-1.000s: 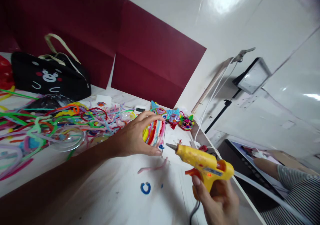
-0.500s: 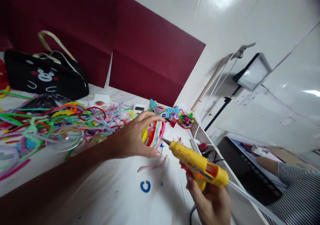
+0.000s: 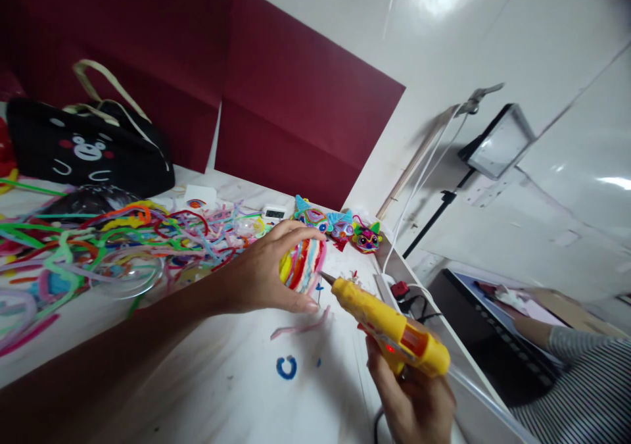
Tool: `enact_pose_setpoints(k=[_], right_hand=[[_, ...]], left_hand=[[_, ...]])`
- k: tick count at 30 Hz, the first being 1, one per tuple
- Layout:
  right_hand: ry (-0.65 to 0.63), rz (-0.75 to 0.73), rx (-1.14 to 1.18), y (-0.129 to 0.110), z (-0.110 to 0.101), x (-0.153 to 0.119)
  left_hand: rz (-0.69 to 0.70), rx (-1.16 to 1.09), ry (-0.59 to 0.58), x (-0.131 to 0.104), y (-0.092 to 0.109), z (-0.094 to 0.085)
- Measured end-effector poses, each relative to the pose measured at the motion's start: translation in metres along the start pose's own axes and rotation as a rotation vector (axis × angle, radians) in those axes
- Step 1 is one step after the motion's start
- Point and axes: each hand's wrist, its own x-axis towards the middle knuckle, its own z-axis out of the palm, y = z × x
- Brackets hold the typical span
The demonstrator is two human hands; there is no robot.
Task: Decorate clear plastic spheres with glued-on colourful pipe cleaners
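Observation:
Fingers and thumb of my left hand are wrapped round a rounded piece striped in yellow, orange, red, white, blue and pink. My right hand grips a yellow glue gun with a red light lit on its side. The dark nozzle points left, at the pink edge of the striped piece; whether they touch I cannot tell. Below my left hand a pale pink pipe cleaner and a curled blue piece lie on the white table.
Tangled pipe cleaners and a clear dome are at left, before a black bag. Colourful animal-face crafts and a small timer stand behind. A power strip lies right. Another person's striped sleeve shows at far right.
The glue gun and my right hand have shifted very slightly left. At far right the other person's arm and striped clothing have moved left. My left hand has hardly moved.

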Motion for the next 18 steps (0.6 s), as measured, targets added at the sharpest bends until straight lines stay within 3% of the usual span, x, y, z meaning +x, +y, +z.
enact_pose_setpoints(k=[4, 18], right_hand=[[-0.076, -0.171, -0.042, 0.0011, -0.004, 0.0097], [-0.109, -0.392, -0.167, 0.0078, -0.009, 0.0117]], left_hand=[[-0.004, -0.008, -0.011, 0.0002, 0.0005, -0.001], [-0.025, -0.024, -0.026, 0.0003, -0.0015, 0.0]])
